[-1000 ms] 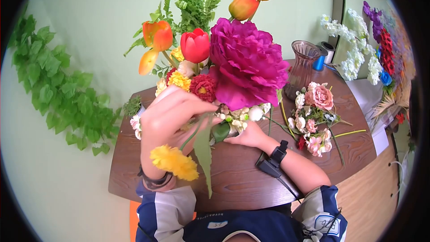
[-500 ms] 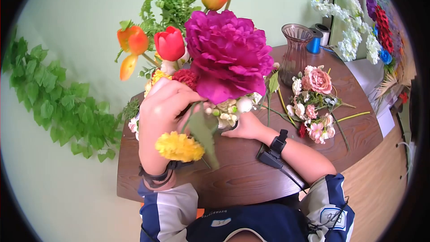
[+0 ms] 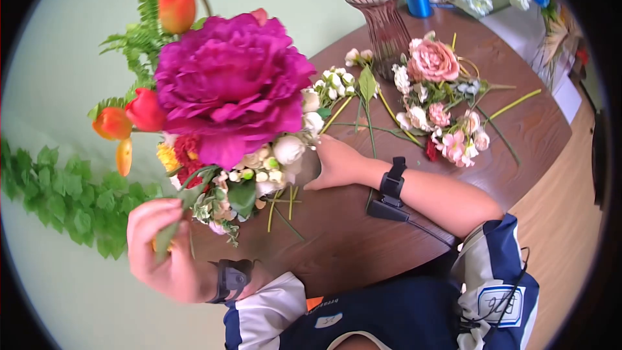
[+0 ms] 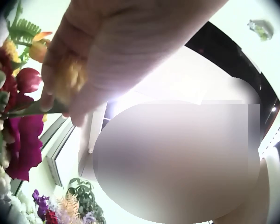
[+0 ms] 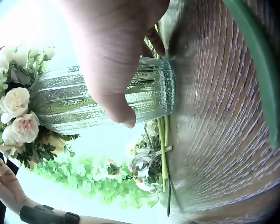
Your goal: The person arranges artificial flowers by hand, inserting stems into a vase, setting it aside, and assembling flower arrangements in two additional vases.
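A ribbed clear glass vase [image 5: 60, 100] holds a full bouquet, its base at the table top. My right hand [image 3: 346, 162] grips the lower part of this vase, the thumb wrapped on its side in the right wrist view. A large magenta peony [image 3: 233, 87] dominates the bouquet, with a red tulip [image 3: 145, 110], cream roses and a fern around it. At the bouquet's left side, my left hand [image 3: 162, 246] pinches a yellow flower by its stem. The yellow bloom [image 4: 71, 77] lies against the palm, and its green leaf [image 4: 37, 109] points toward the bouquet.
On the table's right lie pink roses [image 3: 433, 60], small white blooms [image 3: 337, 82] and cut stems. An empty ribbed vase [image 3: 382, 19] and a blue ribbon spool [image 3: 416, 0] stand behind. Ivy [image 3: 71, 201] hangs along the left wall.
My left hand has drawn down and left from the bouquet's front with the yellow flower, now mostly hidden in the palm. The bouquet appears farther left and the head view has shifted.
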Action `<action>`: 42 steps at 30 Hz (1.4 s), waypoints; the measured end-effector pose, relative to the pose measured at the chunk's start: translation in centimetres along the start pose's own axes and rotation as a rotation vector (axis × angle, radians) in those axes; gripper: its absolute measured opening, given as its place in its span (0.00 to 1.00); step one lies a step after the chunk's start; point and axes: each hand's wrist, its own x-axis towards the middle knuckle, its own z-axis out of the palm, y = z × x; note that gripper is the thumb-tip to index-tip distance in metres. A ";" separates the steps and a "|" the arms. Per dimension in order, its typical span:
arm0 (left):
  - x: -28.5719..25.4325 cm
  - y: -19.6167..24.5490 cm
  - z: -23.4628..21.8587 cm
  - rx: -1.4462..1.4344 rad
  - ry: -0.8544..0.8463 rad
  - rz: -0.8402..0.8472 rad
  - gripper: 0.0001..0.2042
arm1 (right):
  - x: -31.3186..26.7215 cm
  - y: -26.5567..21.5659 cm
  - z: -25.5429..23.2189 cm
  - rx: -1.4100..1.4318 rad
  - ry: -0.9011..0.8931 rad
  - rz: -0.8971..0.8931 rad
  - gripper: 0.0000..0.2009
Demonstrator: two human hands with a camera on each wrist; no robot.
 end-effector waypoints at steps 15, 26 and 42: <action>2.2 0.4 4.4 0.088 -0.267 -0.058 0.10 | -0.2 0.3 0.2 0.025 0.076 -0.058 0.44; 0.7 -2.1 1.4 -0.384 0.046 -0.106 0.16 | 0.2 0.2 0.0 -0.005 0.041 -0.096 0.48; 2.3 0.5 4.7 0.010 -0.050 -0.116 0.08 | 0.2 -0.2 -0.5 0.024 0.009 -0.064 0.45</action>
